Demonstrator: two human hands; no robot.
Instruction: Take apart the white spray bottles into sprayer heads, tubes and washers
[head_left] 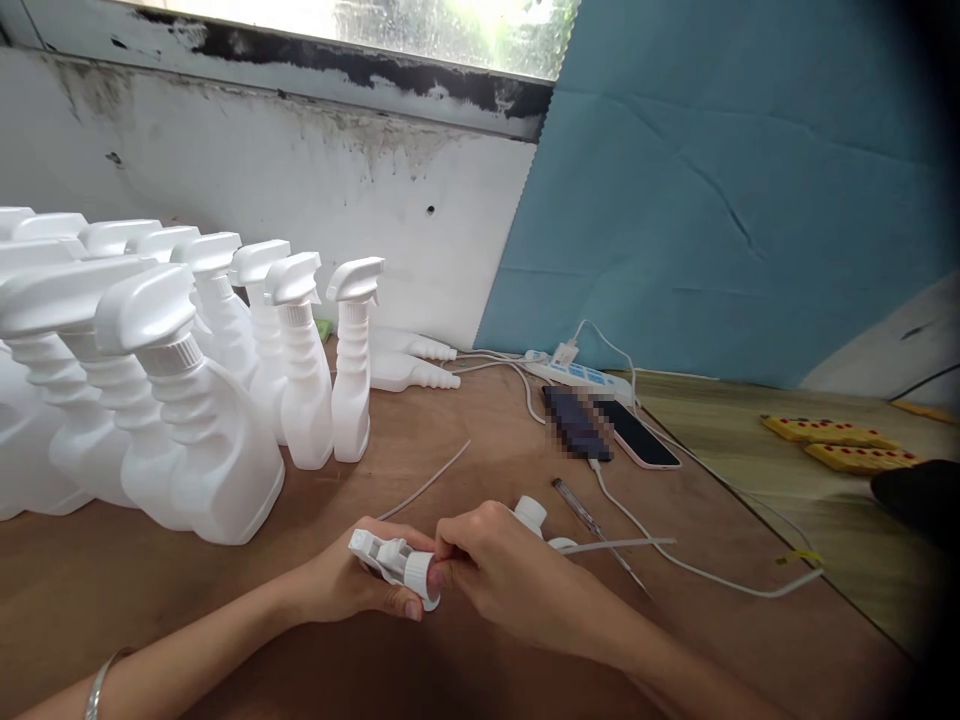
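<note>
My left hand (pixel 352 575) is closed around a white trigger spray head (pixel 391 563), holding it on its side with the ribbed collar facing right. The fingers of my right hand (pixel 499 570) are pinched at the collar's mouth; anything between the fingertips is hidden. Just behind the right hand, a white capped part (pixel 530 513) shows partly, with a thin pale tube (pixel 622 545) stretching to the right. Another thin tube (pixel 427 480) lies on the table beyond the left hand.
White spray bottles (pixel 225 460) stand crowded at left, and two bottles (pixel 409 372) lie near the wall. At right are a screwdriver (pixel 577 505), a dark blurred device (pixel 576 422), a phone (pixel 637 432), a power strip (pixel 581 375) and a white cable (pixel 712 575) along the brown tabletop (pixel 465 470).
</note>
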